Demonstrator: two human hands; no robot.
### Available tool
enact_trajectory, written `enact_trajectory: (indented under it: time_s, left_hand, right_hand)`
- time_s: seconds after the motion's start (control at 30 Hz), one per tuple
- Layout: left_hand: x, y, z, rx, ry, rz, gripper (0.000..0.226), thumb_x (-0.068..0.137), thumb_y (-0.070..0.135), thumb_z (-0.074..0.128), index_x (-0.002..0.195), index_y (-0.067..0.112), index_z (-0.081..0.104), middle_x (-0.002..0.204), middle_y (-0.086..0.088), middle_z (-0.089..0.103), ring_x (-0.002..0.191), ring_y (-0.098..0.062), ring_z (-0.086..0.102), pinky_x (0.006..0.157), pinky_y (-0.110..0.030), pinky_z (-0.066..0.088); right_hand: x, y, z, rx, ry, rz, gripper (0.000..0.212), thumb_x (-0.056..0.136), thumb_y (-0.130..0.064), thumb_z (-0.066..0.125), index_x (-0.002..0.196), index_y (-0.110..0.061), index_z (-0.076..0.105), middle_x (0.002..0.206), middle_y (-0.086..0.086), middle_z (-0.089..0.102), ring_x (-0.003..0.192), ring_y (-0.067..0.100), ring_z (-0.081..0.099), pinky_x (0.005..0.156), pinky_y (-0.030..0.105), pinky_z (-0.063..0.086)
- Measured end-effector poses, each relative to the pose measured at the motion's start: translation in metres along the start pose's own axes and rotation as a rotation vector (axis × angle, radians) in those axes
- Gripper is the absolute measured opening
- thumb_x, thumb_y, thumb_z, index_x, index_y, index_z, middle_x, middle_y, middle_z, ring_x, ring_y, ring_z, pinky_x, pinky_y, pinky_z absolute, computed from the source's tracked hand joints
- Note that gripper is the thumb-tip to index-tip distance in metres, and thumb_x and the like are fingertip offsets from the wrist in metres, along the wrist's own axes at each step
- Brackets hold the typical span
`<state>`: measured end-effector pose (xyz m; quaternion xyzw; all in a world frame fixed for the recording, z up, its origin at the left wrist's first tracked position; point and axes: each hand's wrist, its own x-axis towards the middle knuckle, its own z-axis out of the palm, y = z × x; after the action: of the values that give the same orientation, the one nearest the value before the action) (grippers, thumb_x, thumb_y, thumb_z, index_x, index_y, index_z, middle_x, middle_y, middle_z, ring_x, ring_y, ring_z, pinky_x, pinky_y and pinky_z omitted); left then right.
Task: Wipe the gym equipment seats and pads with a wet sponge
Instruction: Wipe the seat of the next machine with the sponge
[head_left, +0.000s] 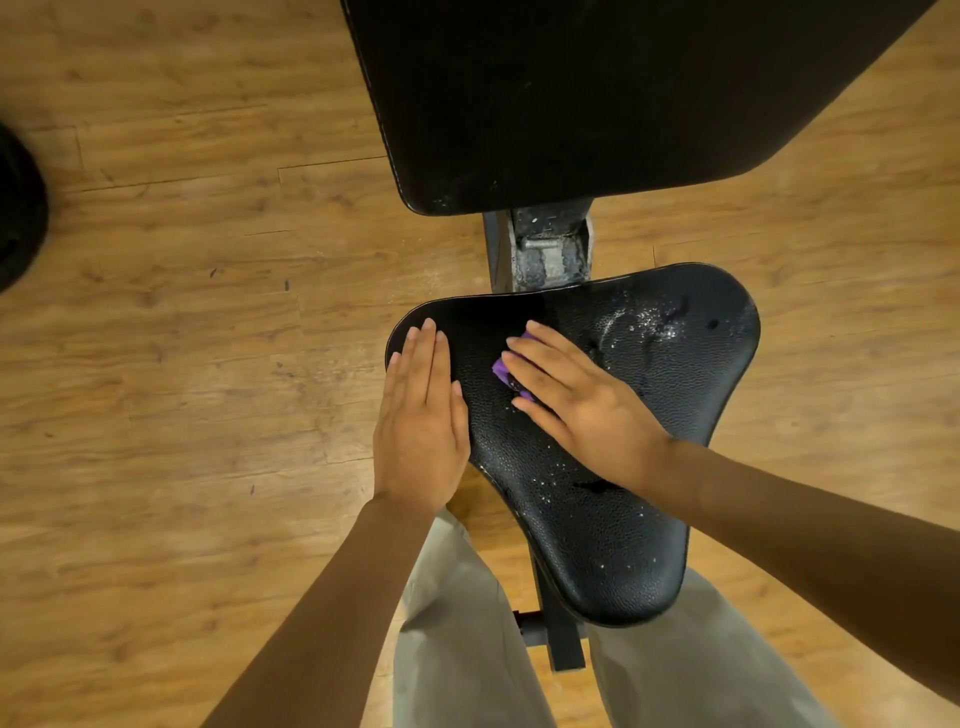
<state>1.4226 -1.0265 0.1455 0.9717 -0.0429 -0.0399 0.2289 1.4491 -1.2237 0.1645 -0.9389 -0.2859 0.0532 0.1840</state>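
Black bench seat (597, 467) smack in the middle of the head view, sort of triangular: wide end up toward the back pad (571, 93), narrow end pointing down at the legs in grey trousers (457, 623). Long axis pretty much top to bottom, leaning a little right at the narrow end. Pebbly vinyl, wet-looking with white specks near the upper right corner and down the centre.

Purple sponge (506, 371) on the upper left part of the seat, mostly hidden, only a corner poking out. Right hand (576, 395) flat over it, fingers straight and close together, pressing down, fingertips aimed up-left, forearm coming in from the lower right.

Left hand (421, 415) laid flat on the seat's left edge, fingers straight and together, pointing up, palm half off the rim. Forearm in from the bottom.

Scuffed metal bracket (550, 249) between seat and pad. Wood-look floor (182, 312) all around, dark round thing (18, 208) at the left edge.
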Motion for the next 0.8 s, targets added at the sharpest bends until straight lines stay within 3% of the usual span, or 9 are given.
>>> enact_trajectory:
  time_s: [0.27, 0.47, 0.63, 0.8]
  left_hand:
    - [0.002, 0.002, 0.001, -0.038, -0.007, -0.052, 0.050, 0.104, 0.019, 0.030, 0.146, -0.006, 0.040, 0.156, -0.018, 0.036, 0.148, -0.029, 0.028, 0.123, -0.041, 0.019]
    - [0.004, 0.005, -0.001, -0.038, -0.006, -0.073, 0.049, 0.103, 0.019, 0.032, 0.144, -0.007, 0.043, 0.154, -0.019, 0.039, 0.146, -0.030, 0.031, 0.120, -0.049, 0.027]
    - [0.004, 0.015, -0.002, -0.013, -0.006, -0.121, 0.060, 0.100, 0.036, 0.041, 0.145, -0.004, 0.043, 0.155, -0.018, 0.037, 0.147, -0.029, 0.030, 0.121, -0.046, 0.025]
    - [0.005, 0.025, 0.004, 0.015, 0.011, -0.164, 0.065, 0.100, 0.041, 0.041, 0.145, -0.006, 0.041, 0.156, -0.019, 0.035, 0.149, -0.031, 0.025, 0.123, -0.044, 0.020]
  right_hand:
    - [0.058, 0.019, 0.005, 0.038, 0.049, 0.316, 0.046, 0.094, -0.029, 0.049, 0.126, 0.003, 0.059, 0.127, 0.019, 0.058, 0.126, 0.035, 0.052, 0.102, 0.043, 0.050]
    - [-0.004, 0.007, -0.005, 0.025, 0.040, 0.082, 0.044, 0.100, -0.026, 0.051, 0.134, 0.002, 0.056, 0.140, 0.015, 0.053, 0.141, 0.030, 0.039, 0.115, 0.041, 0.037]
    - [-0.024, 0.021, -0.011, 0.049, -0.066, -0.046, 0.046, 0.102, -0.032, 0.049, 0.137, -0.003, 0.056, 0.146, 0.009, 0.050, 0.144, 0.022, 0.036, 0.114, 0.036, 0.038]
    - [0.018, 0.039, -0.006, -0.081, 0.048, 0.037, 0.048, 0.099, -0.033, 0.047, 0.127, 0.003, 0.061, 0.134, 0.016, 0.059, 0.133, 0.030, 0.050, 0.114, 0.045, 0.038]
